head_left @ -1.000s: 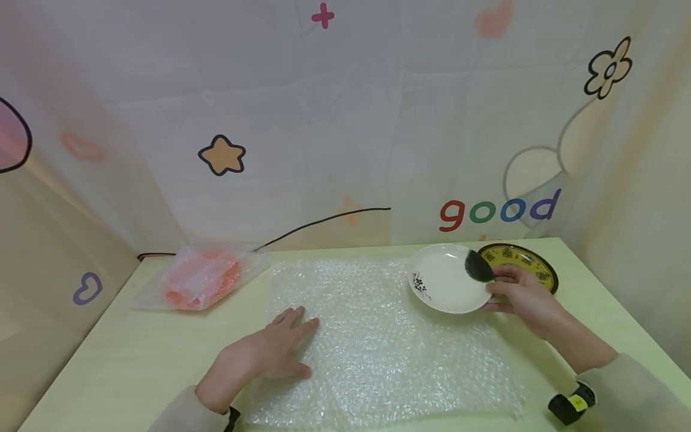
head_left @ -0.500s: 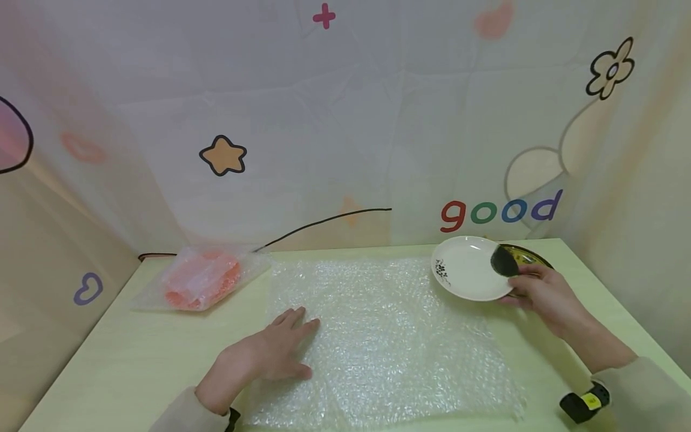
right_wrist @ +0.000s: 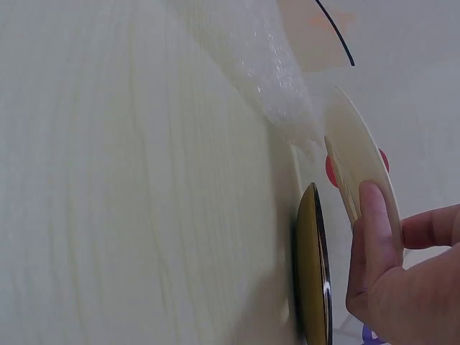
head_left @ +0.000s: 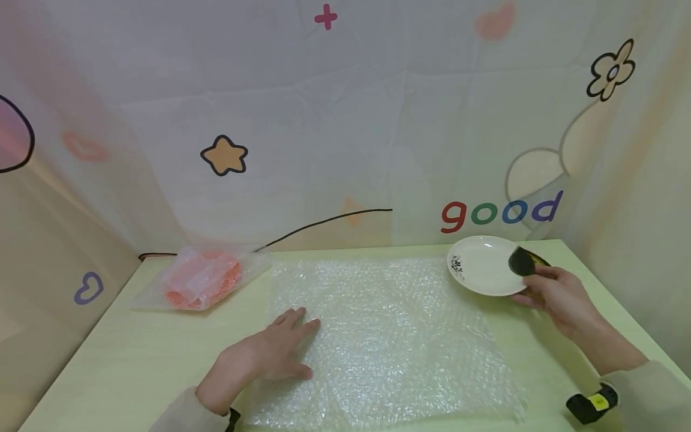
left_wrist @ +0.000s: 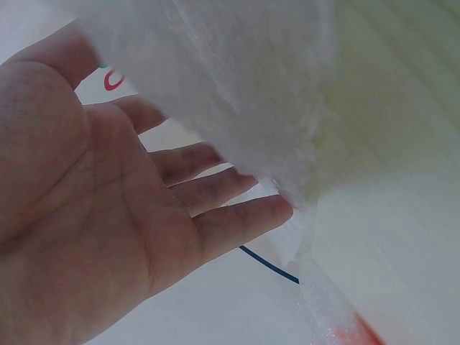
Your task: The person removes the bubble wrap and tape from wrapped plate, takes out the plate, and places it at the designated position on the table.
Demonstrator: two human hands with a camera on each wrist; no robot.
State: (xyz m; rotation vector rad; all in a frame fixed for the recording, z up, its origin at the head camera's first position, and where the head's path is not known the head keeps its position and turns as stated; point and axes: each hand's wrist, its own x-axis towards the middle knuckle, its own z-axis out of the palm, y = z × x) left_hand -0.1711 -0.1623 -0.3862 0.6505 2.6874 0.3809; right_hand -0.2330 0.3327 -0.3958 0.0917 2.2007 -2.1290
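My right hand (head_left: pixel 564 300) pinches the right rim of a white plate (head_left: pixel 480 270) with a dark green patch and a small black floral print. In the right wrist view the plate (right_wrist: pixel 359 147) is held above the table, fingers beneath and thumb on top. Just under it lies a black-rimmed yellow plate (right_wrist: pixel 314 266), mostly hidden in the head view. My left hand (head_left: pixel 267 354) rests with spread, fairly straight fingers on the left part of a sheet of bubble wrap (head_left: pixel 378 342). The left wrist view shows its palm (left_wrist: pixel 108 201) beside the wrap's edge.
A clear plastic bag with something pink inside (head_left: pixel 202 279) lies at the back left of the pale table (head_left: pixel 129 360). A printed curtain (head_left: pixel 324 120) hangs behind the table and at both sides.
My right hand has carried the white plate right and slightly back, from over the bubble wrap toward the yellow plate, covering more of it. My left hand has stayed put.
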